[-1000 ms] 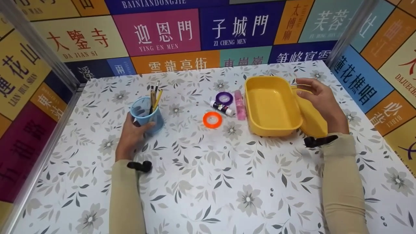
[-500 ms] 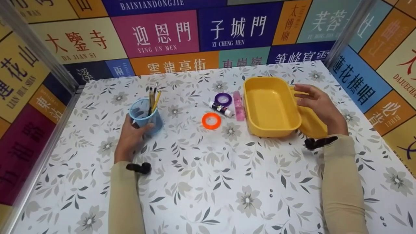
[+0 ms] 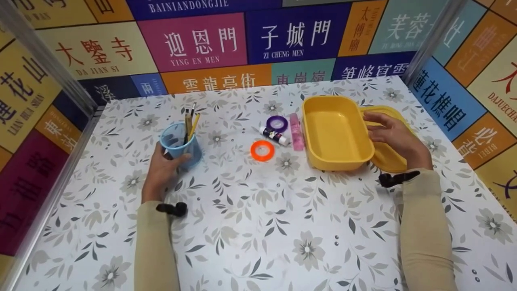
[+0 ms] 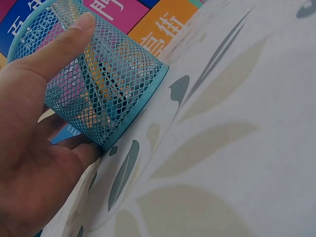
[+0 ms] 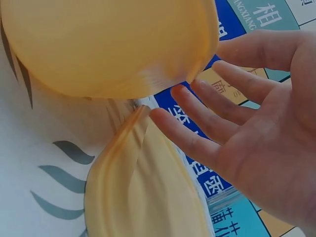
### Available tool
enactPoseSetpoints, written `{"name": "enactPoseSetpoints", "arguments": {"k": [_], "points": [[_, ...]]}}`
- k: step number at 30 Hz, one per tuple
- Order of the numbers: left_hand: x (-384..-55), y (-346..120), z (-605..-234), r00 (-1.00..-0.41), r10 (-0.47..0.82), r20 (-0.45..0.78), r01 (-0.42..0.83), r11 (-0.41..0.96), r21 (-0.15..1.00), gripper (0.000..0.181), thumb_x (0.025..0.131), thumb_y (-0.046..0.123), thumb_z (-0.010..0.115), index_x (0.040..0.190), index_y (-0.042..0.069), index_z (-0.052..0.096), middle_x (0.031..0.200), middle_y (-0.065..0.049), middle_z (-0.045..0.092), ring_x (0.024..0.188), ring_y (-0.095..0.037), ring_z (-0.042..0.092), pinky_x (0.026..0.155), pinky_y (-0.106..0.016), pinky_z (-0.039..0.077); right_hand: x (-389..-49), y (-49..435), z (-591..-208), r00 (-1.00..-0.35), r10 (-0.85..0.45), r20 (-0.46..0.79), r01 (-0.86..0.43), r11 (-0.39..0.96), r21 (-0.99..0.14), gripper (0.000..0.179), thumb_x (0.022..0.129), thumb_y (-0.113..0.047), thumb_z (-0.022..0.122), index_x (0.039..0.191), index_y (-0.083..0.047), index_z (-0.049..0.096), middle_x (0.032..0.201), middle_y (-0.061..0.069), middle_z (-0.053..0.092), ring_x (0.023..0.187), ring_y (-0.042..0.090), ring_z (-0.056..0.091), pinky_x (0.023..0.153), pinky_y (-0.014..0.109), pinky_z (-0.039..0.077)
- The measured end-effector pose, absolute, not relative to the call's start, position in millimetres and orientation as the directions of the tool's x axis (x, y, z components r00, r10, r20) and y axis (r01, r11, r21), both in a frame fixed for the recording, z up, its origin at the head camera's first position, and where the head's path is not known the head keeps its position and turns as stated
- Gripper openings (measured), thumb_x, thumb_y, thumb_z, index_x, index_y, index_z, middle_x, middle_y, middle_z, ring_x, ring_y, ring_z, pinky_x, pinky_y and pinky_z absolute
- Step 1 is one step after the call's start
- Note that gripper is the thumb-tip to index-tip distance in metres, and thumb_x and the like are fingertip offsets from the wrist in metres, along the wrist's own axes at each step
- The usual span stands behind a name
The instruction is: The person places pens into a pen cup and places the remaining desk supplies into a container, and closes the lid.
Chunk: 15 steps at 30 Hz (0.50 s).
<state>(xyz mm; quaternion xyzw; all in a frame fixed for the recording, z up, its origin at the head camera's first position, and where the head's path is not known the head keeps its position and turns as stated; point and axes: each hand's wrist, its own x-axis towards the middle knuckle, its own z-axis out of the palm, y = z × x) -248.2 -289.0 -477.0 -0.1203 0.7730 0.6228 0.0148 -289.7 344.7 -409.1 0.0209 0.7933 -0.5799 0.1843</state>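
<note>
My left hand (image 3: 160, 171) grips a light blue mesh pen holder (image 3: 193, 155) at the table's left. Several pencils or brushes (image 3: 194, 125) lean inside it. In the left wrist view the thumb lies across the pen holder's mesh side (image 4: 118, 74), whose base sits on the table or just over it. On the right, my right hand (image 3: 398, 137) has its fingers loosely extended at the right wall of a yellow plastic box (image 3: 339, 133). Its fingertips (image 5: 180, 91) appear to touch the box. A yellow lid (image 3: 389, 155) lies beside the box, partly under that hand.
Between the hands lie an orange tape roll (image 3: 262, 150), a purple tape roll (image 3: 277, 123), a glue stick (image 3: 275, 136) and a pink translucent stick-shaped item (image 3: 297, 132) against the box. The floral-covered table (image 3: 250, 226) meets lettered panels (image 3: 214, 44) at the back and sides.
My right hand has shifted slightly down and closer to the box wall, with its fingers nearer together, and more of the lid shows. The left hand keeps holding the pen holder in place.
</note>
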Motion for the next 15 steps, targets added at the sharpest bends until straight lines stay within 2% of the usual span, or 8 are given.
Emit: {"name": "enactPoseSetpoints", "arguments": {"k": [6,9,15], "points": [[-247.3,-288.7,-478.1,-0.976,-0.157,-0.151,-0.178,0.173,0.969,0.102,0.079,0.031,0.086,0.158,0.031,0.022,0.165,-0.001,0.028,0.154,-0.022,0.026,0.126,-0.039,0.028,-293.8,346.0,-417.4,-0.941,-0.206,-0.269,0.16,0.429,-0.889,0.063,0.097,-0.02,0.067,0.154,-0.026,0.039,0.15,0.012,0.05,0.117,0.015,0.064,0.095,0.02,0.055],[-247.6,-288.2,-477.7,-0.973,-0.166,-0.162,-0.192,0.183,0.964,0.103,0.078,0.034,0.087,0.158,0.033,0.022,0.165,0.001,0.028,0.154,-0.021,0.025,0.126,-0.037,0.028,-294.6,346.8,-419.2,-0.936,-0.202,-0.289,0.171,0.458,-0.872,0.064,0.097,-0.019,0.066,0.154,-0.028,0.039,0.151,0.009,0.05,0.118,0.015,0.062,0.095,0.017,0.054],[-248.8,-288.9,-477.3,-0.971,-0.166,-0.173,-0.205,0.202,0.958,0.107,0.075,0.04,0.087,0.158,0.033,0.02,0.166,0.002,0.026,0.155,-0.02,0.023,0.127,-0.038,0.024,-292.2,345.0,-415.1,-0.919,-0.176,-0.352,0.235,0.473,-0.849,0.062,0.098,-0.03,0.064,0.154,-0.034,0.037,0.156,0.001,0.044,0.123,0.018,0.056,0.099,0.021,0.052]]}}
